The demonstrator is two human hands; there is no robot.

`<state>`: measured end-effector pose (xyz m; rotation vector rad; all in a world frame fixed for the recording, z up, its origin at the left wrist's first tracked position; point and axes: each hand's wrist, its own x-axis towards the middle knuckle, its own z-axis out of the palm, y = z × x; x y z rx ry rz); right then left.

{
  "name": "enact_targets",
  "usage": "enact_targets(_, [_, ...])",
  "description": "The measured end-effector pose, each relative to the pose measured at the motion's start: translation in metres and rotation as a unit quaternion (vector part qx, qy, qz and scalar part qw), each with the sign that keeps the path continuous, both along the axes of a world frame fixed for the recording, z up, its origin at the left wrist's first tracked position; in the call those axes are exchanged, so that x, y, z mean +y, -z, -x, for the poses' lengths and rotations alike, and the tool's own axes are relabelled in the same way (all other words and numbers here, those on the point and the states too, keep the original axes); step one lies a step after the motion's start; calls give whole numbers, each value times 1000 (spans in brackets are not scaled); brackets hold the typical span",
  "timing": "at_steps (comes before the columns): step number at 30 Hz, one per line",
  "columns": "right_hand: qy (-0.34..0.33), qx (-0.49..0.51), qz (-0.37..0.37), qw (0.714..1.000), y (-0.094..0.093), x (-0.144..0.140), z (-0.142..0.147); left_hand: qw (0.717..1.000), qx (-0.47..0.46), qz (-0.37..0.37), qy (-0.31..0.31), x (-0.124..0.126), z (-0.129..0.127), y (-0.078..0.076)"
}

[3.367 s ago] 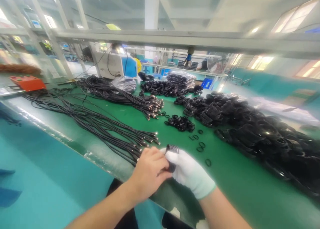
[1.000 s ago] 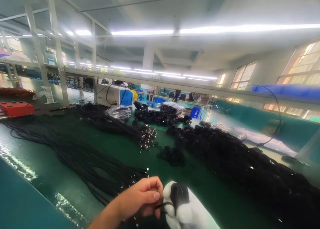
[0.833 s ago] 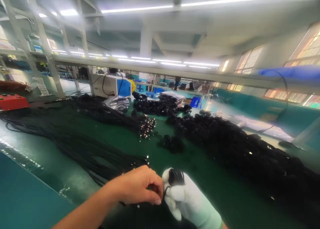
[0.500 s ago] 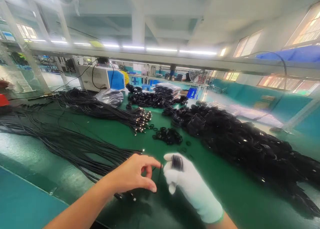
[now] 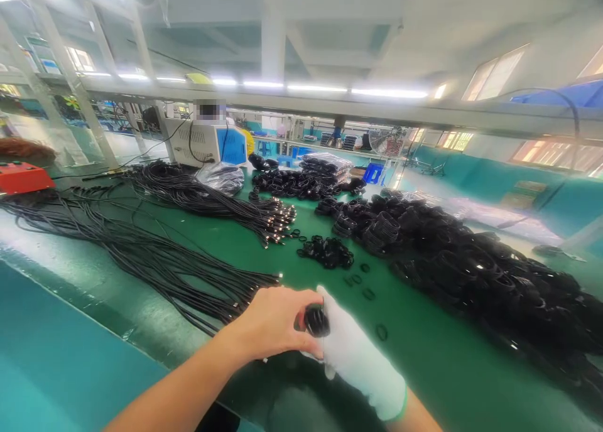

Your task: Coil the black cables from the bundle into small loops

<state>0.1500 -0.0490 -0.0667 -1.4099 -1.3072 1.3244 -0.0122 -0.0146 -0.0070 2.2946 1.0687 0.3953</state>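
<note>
**Small black coil held between two hands over the green bench**

A small black coil [image 5: 316, 321] was gripped between the two hands, just above the near edge of the green bench [image 5: 424, 369]. The left hand [image 5: 273, 322], bare, was closed around the coil from the left, with its thumb pressed along the underside. The right hand [image 5: 351, 353], covered by a white glove, was closed on the coil from the right, with the gloved fingertips [image 5: 325, 297] raised just behind it. The two hands were touching each other at the coil.

Just left of the left hand, the metal-tipped ends of a long bundle of black cables [image 5: 155, 262] were laid out, the bundle stretching away to the far left. A second bundle of cables [image 5: 211, 199] was spread farther ahead of the left hand. Ahead of both hands, a small heap of black rings [image 5: 326, 252] was seen, and a few loose rings [image 5: 380, 332] were scattered just ahead and right of the gloved hand. To the right, well apart from the hands, a large pile of coiled black cables [image 5: 471, 262] was stretched along the bench. Far ahead, a white and blue machine [image 5: 207, 144] was set at the back of the bench, and a red box [image 5: 23, 176] was placed at the far left.
</note>
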Motion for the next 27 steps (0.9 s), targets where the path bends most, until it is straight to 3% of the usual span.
enact_targets(3, [26,-53,-59,997,-11,-4,2,998,39,-37,21,7,-1,-2])
enact_targets(8, [-8,-26,-18,999,-22,-3,4,984,58,124,111,31,6,-6])
enact_targets(10, [-21,18,-34,999,-24,-3,1,985,37,128,105,33,6,0])
enact_targets(12, [-76,96,-34,992,-26,-6,-4,988,30,121,87,28,4,8])
enact_targets(14, [-144,191,-14,971,-28,-10,-8,981,23,177,72,22,2,13])
enact_targets(17, [-174,300,-25,938,-28,-13,-10,946,-104,308,24,16,2,8])
enact_targets(20, [-177,337,-44,923,-25,-11,-7,890,-278,359,-27,15,2,-2])
enact_targets(22, [-171,338,-49,924,-23,-9,-5,865,-340,367,-33,14,0,-4])
enact_targets(24, [-157,332,-57,928,-21,-8,-5,859,-379,342,-35,12,-4,-3])
enact_targets(25, [-149,323,-57,933,-21,-7,-5,869,-385,309,-41,11,-5,-1])
enact_targets(27, [-141,292,-45,945,-18,-6,-5,915,-347,201,-46,8,-8,0])
